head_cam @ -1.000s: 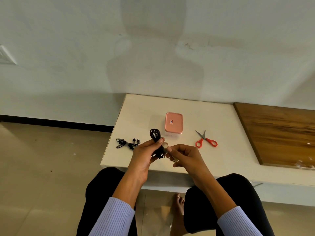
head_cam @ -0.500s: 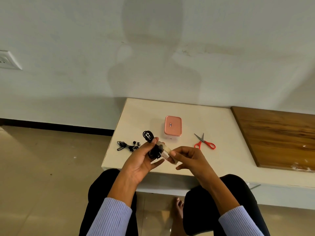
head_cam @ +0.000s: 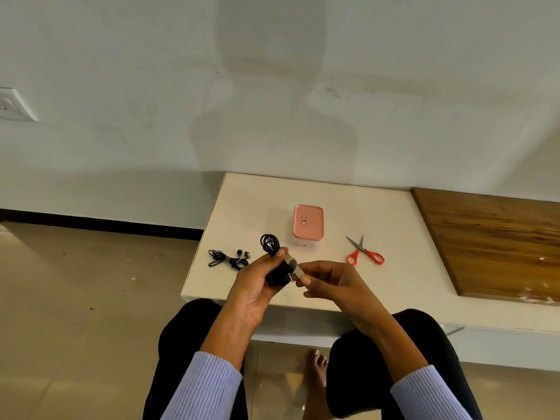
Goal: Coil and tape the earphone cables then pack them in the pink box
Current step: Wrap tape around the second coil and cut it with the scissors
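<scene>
Since half a second ago, both hands have drawn slightly nearer the table's [head_cam: 394, 286] near edge. Curled round a black coiled earphone cable [head_cam: 270, 244], the left hand [head_cam: 257, 283] grips it with the thumb on top, a loop sticking out on the far side. Just right of it, the right hand [head_cam: 325, 278] pinches a strip of clear tape [head_cam: 295, 268] (hard to see) running to the coil. A second earphone bundle [head_cam: 228, 258] lies left; the closed pink box [head_cam: 308, 222] sits farther back, red scissors [head_cam: 365, 253] to its right.
</scene>
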### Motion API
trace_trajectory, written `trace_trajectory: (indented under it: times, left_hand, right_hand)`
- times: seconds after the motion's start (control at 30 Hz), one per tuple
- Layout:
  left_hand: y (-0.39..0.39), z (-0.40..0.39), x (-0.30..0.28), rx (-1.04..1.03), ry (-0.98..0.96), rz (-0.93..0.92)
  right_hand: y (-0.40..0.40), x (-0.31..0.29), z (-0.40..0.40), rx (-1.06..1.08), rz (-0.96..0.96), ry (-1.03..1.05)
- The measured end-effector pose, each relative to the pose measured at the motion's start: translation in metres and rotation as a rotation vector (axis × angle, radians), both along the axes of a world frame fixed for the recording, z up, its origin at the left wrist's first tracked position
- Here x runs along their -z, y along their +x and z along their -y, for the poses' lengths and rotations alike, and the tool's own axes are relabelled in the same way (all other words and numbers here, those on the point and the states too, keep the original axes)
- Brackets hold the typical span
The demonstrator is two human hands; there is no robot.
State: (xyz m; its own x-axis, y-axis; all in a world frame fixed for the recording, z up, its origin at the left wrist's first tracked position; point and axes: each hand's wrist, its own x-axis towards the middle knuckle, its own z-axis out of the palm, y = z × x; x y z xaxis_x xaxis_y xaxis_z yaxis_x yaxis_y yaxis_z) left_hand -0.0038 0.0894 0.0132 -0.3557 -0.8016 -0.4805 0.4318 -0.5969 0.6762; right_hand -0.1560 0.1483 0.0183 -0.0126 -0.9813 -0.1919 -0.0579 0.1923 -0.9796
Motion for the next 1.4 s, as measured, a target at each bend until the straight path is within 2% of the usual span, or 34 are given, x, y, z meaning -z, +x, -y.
trace_trajectory:
  times: [0.13,0.27,0.37,0.5,0.67,0.8,1.0,1.13,1.4]
  left_hand:
    - [0.004,0.002,0.001,0.038,0.047,-0.041]
    - [0.002,-0.002,0.005,0.181,-0.054,0.138]
    - [-0.005,-0.008,0.005,0.142,-0.143,0.232]
    - [-0.006,-0.009,-0.001,0.074,-0.2,0.201]
    - [-0.004,0.0,-0.004,-0.008,-0.028,0.022]
    - [0.0,0.004,-0.002,-0.01,0.091,-0.091]
    - [0.003,0.0,0.005,0.218,-0.04,0.088]
    - [-0.003,-0.005,0.005,0.14,-0.104,0.166]
    - [-0.001,0.002,-0.001,0.052,0.013,-0.016]
  right_hand:
    - [0.001,0.002,0.0,0.01,-0.189,0.001]
    - [0.003,0.008,0.0,0.092,-0.246,-0.037]
    - [0.003,0.008,0.0,0.079,-0.297,-0.041]
    - [0.003,0.007,0.001,0.08,-0.22,-0.022]
    - [-0.004,0.001,0.001,0.003,-0.024,0.004]
    - [-0.003,-0.003,0.001,0.04,-0.119,-0.003]
    - [0.001,0.009,0.002,0.111,-0.263,-0.048]
    - [0.004,0.011,0.003,0.089,-0.288,-0.037]
    - [-0.004,0.0,0.002,-0.062,-0.09,-0.026]
